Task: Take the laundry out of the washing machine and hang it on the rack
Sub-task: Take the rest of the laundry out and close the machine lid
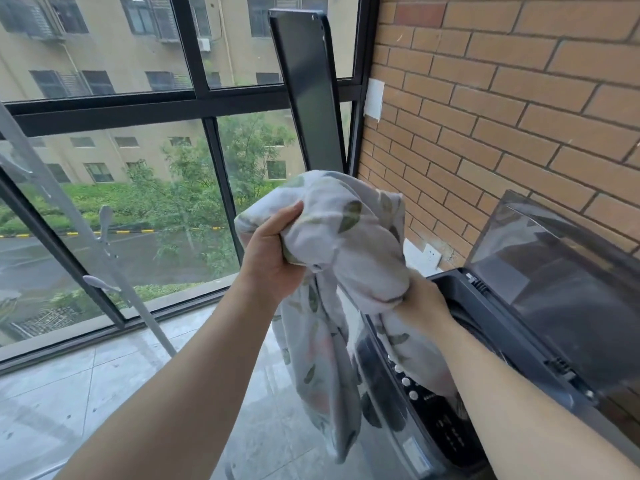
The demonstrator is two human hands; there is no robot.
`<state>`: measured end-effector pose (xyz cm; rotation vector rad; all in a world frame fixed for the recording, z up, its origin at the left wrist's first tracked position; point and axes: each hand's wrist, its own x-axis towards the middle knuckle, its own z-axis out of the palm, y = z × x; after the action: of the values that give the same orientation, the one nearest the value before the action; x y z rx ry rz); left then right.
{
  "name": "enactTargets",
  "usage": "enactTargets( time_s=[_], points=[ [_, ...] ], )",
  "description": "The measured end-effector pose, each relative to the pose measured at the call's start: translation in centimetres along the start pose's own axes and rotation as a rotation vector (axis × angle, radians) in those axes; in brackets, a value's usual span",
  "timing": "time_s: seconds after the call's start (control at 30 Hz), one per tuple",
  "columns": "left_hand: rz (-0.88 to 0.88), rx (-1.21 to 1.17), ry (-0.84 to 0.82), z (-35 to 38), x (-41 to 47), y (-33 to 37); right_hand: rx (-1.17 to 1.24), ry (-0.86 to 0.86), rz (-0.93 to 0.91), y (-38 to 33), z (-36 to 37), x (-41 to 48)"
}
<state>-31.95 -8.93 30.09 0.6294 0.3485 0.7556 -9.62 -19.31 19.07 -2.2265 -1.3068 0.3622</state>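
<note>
A pale cloth with a green leaf print (341,244) hangs bunched in the air left of the washing machine (460,299). My left hand (273,258) grips its upper left fold. My right hand (420,301) is closed on a lower fold, just above the machine's open top. The cloth's tail drapes down over the control panel (415,396). The machine's dark lid (561,282) stands raised against the brick wall. A grey rack pole (86,237) with small hooks slants across the left, apart from both hands.
Large black-framed windows (214,157) fill the left and far side. A dark tall panel (308,95) leans in the corner. The brick wall (502,109) with a white socket (431,254) runs along the right. Grey floor tiles (69,393) lie below.
</note>
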Motion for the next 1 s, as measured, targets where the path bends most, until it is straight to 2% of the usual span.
enactTargets(
  time_s=[0.1, 0.13, 0.2, 0.23, 0.27, 0.33, 0.43, 0.5, 0.57, 0.6, 0.67, 0.8, 1.0],
  points=[
    [-0.018, 0.065, 0.101, -1.1, 0.2, -1.1, 0.289, 0.350, -0.030, -2.0, -5.0, 1.0],
    [-0.031, 0.119, 0.182, -1.4, 0.3, -1.7, 0.402, 0.446, -0.036, -2.9, -6.9, 1.3],
    [-0.034, 0.322, 0.364, -1.8, 0.5, -3.0, 0.661, 0.574, -0.052, -5.2, -9.7, 1.5],
    [-0.007, 0.461, 0.453, -1.9, 0.5, -3.6, 0.698, 0.602, -0.061, -6.4, -10.9, 1.4],
    [0.028, 0.584, 0.503, -1.9, 0.5, -4.2, 0.634, 0.609, -0.090, -7.3, -11.6, 1.3],
    [0.125, 0.796, 0.462, -1.4, 0.2, -5.0, 0.434, 0.547, -0.215, -9.0, -12.0, 0.7],
    [0.221, 1.002, 0.236, -0.4, -0.2, -5.1, 0.132, 0.459, -0.401, -10.0, -10.5, 0.1],
    [0.150, 0.854, 0.245, 0.0, -0.5, -3.9, -0.038, 0.411, -0.406, -10.0, -9.5, 0.3],
    [-0.017, 0.565, 0.126, -0.4, -0.6, -2.8, -0.131, 0.386, -0.373, -10.0, -8.6, 0.6],
    [-0.075, 0.509, 0.054, -0.6, -0.7, -2.4, -0.169, 0.379, -0.357, -10.0, -8.1, 0.6],
    [-0.099, 0.574, 0.046, -0.8, -1.0, -2.7, -0.219, 0.344, -0.374, -10.5, -6.9, 0.5],
    [-0.019, 0.750, 0.175, -0.7, -1.5, -4.3, -0.063, 0.229, -0.435, -11.5, -5.4, 0.4],
    [0.246, 0.678, 0.358, -2.9, -1.8, -2.9, 0.488, -0.277, -0.346, -8.8, -5.3, -0.1]
  ],
)
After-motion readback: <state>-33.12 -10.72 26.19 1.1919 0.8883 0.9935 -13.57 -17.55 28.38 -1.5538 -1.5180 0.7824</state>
